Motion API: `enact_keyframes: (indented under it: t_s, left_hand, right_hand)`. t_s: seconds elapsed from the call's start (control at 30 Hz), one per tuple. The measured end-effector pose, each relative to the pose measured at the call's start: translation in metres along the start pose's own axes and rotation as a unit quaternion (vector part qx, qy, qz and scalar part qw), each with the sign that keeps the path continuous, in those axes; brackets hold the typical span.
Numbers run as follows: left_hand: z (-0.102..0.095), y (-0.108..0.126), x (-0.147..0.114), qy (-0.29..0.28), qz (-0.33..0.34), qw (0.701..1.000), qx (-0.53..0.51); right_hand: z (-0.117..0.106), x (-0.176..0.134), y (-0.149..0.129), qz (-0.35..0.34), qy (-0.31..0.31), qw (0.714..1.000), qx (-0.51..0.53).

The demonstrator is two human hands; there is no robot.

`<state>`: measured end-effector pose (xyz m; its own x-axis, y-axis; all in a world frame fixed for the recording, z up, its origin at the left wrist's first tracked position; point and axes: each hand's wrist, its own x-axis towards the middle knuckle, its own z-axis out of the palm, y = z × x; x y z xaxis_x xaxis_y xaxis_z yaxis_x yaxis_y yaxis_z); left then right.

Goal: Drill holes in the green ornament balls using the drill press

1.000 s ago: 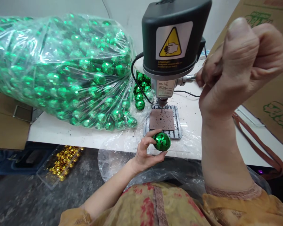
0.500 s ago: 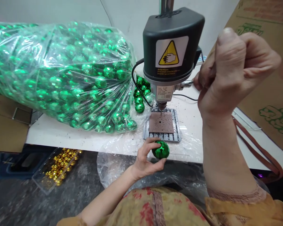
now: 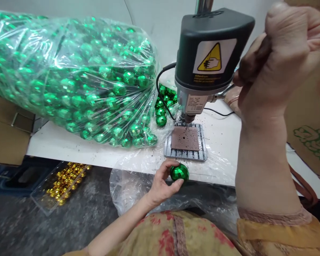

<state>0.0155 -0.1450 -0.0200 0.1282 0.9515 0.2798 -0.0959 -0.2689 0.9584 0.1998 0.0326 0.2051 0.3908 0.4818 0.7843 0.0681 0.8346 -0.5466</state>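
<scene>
Between the thumb and fingers of my left hand (image 3: 162,183) is a shiny green faceted ball (image 3: 179,172), held just in front of the drill press base (image 3: 170,153). My right hand (image 3: 288,53) is raised beside the drill press (image 3: 216,46), its fingers wrapped round the feed lever (image 3: 225,92); part of the lever is hidden behind the hand. Under the chuck (image 3: 188,117) lies a brown square plate (image 3: 185,138) with a small dark hole, sprinkled with dark shavings. The drill bit is above the plate, apart from the ball.
A large clear bag of green balls (image 3: 77,78) fills the table's left side, with several loose green balls (image 3: 161,121) by its mouth. A cardboard box (image 3: 309,142) stands at right. Below left, a clear bin (image 3: 45,206) holds small gold balls. Plastic film (image 3: 128,188) hangs over the table edge.
The view has shifted, so the drill press appears further right. My left hand has turned the green ball slightly and keeps hold of it. My right hand stays on the lever.
</scene>
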Motion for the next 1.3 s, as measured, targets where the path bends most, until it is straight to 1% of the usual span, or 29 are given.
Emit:
enact_keyframes:
  t_s: [0.07, 0.17, 0.23, 0.3, 0.37, 0.43, 0.5, 0.53, 0.57, 0.6, 0.7, 0.8, 0.9, 1.0, 1.07, 1.13, 1.3]
  left_hand:
    - [0.002, -0.001, -0.005, 0.004, -0.039, 0.999, -0.029]
    - [0.006, 0.000, -0.008, -0.011, -0.078, 0.996, -0.053]
    - [0.008, 0.002, -0.007, -0.023, -0.097, 0.992, -0.075]
    - [0.010, 0.005, -0.004, -0.012, -0.128, 0.985, -0.117]
    - [0.011, 0.009, 0.000, 0.019, -0.185, 0.964, -0.189]
    - [0.012, 0.013, 0.004, 0.040, -0.249, 0.927, -0.277]
    - [0.013, 0.016, 0.006, 0.045, -0.282, 0.895, -0.344]
    - [0.013, 0.016, 0.006, 0.045, -0.283, 0.888, -0.360]
    - [0.013, 0.016, 0.006, 0.047, -0.274, 0.889, -0.363]
    - [0.013, 0.016, 0.005, 0.050, -0.261, 0.896, -0.355]
    - [0.012, 0.014, 0.003, 0.058, -0.205, 0.934, -0.287]
    - [0.011, 0.012, 0.002, 0.068, -0.124, 0.966, -0.215]
    - [0.010, 0.014, 0.003, 0.057, -0.036, 0.985, -0.161]
    - [0.009, 0.016, 0.003, 0.037, 0.030, 0.993, -0.106]
    - [0.010, 0.017, 0.003, 0.032, 0.055, 0.995, -0.077]
    - [0.011, 0.017, 0.001, 0.028, 0.064, 0.996, -0.064]
    - [0.015, 0.022, -0.002, 0.018, 0.056, 0.997, -0.058]
  right_hand:
    - [-0.001, 0.000, 0.001, -0.003, -0.002, 1.000, 0.004]
    - [-0.001, 0.000, -0.002, 0.000, -0.009, 1.000, 0.007]
    - [0.000, 0.000, -0.006, 0.022, -0.007, 1.000, 0.003]
    - [0.002, 0.000, -0.010, 0.055, 0.010, 0.998, 0.002]
    - [0.002, 0.000, -0.012, 0.071, 0.030, 0.997, 0.001]
    - [0.002, 0.000, -0.012, 0.079, 0.043, 0.996, -0.001]
    - [0.000, 0.001, -0.011, 0.090, 0.049, 0.995, -0.008]
    - [-0.001, 0.001, -0.010, 0.096, 0.049, 0.994, -0.011]
    - [-0.002, 0.001, -0.009, 0.099, 0.046, 0.994, -0.012]
    - [-0.003, 0.001, -0.008, 0.094, 0.044, 0.995, -0.011]
    - [-0.004, 0.000, -0.007, 0.075, 0.036, 0.996, -0.016]
    - [-0.004, -0.001, -0.005, 0.073, 0.042, 0.996, -0.030]
    - [-0.005, -0.001, -0.004, 0.077, 0.047, 0.996, -0.020]
    - [-0.005, 0.000, -0.003, 0.074, 0.033, 0.996, -0.022]
    - [-0.004, 0.001, -0.003, 0.062, 0.032, 0.997, -0.024]
    - [-0.004, 0.001, -0.001, 0.045, 0.031, 0.998, -0.023]
    - [-0.005, 0.003, 0.006, 0.019, 0.021, 1.000, -0.011]
